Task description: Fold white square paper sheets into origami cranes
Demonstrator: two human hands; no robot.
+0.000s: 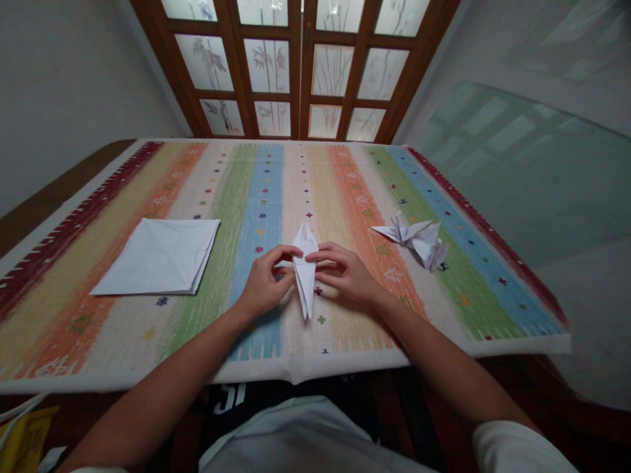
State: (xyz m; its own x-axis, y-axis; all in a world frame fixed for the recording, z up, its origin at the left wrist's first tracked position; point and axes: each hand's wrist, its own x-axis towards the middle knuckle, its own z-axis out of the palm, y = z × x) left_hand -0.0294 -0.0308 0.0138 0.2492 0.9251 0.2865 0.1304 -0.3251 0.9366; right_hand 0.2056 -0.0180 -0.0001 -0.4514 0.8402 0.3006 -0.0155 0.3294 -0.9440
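Note:
A long, narrow folded white paper piece [305, 268] lies on the striped cloth [256, 197] in front of me, pointed at both ends. My left hand [266, 284] pinches its left edge with thumb and forefinger. My right hand [345, 270] pinches its right edge at about the same height. Both hands rest low on the cloth with fingers curled onto the paper.
A stack of white square paper sheets [160, 256] lies to the left on the cloth. Finished white paper cranes [417, 240] sit to the right. A wooden door with frosted glass panes [296, 66] stands beyond the table. Yellow paper [22, 437] shows at lower left.

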